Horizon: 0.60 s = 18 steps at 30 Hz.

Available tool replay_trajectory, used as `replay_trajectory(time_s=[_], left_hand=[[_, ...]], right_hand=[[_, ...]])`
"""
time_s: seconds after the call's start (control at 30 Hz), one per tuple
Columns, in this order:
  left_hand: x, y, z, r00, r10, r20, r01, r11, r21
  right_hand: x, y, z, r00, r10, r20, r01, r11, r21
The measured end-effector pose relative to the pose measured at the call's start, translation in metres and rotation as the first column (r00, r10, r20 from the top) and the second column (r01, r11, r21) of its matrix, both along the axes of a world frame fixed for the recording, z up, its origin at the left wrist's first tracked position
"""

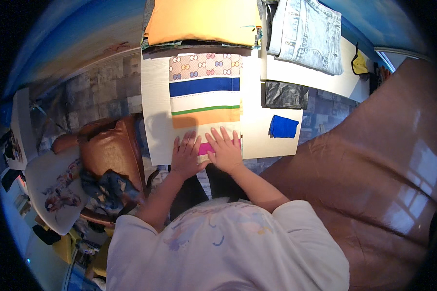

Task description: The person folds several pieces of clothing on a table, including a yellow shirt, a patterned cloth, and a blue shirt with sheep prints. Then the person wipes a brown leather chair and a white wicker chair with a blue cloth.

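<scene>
A folded scarf-like cloth lies flat on the white table, its length running away from me. Its far end has a small repeated pattern; blue, white, green, orange and magenta bands follow towards me. My left hand rests palm down on its near left corner, fingers spread. Beside it, my right hand presses flat on the near right part, across the magenta band. Neither hand grasps anything. Parts of the near edge are hidden under the palms.
Beyond the cloth sits a folded orange garment on other fabric. To the right are folded light jeans, a folded black plastic bag and a small blue cloth. A brown leather chair stands left; brown leather upholstery spreads right.
</scene>
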<state>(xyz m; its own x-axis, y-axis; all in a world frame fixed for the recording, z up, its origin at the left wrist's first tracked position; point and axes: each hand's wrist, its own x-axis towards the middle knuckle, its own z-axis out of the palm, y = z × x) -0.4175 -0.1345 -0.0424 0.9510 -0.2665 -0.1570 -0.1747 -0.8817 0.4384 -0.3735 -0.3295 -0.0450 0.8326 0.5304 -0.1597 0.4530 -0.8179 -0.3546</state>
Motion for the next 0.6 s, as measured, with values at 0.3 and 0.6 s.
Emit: replay_trajectory(time_s=[0.3, 0.6], left_hand=[[-0.022, 0.021, -0.007, 0.973, -0.232, -0.007, 0.231, 0.971, -0.058], [-0.054, 0.01, 0.031, 0.987, -0.155, -0.042, 0.144, 0.972, -0.186]], right_hand=[[-0.01, -0.042, 0.007, 0.97, 0.241, -0.026, -0.243, 0.967, -0.084], [-0.033, -0.066, 0.025, 0.948, 0.221, -0.228, -0.185, 0.968, 0.166]])
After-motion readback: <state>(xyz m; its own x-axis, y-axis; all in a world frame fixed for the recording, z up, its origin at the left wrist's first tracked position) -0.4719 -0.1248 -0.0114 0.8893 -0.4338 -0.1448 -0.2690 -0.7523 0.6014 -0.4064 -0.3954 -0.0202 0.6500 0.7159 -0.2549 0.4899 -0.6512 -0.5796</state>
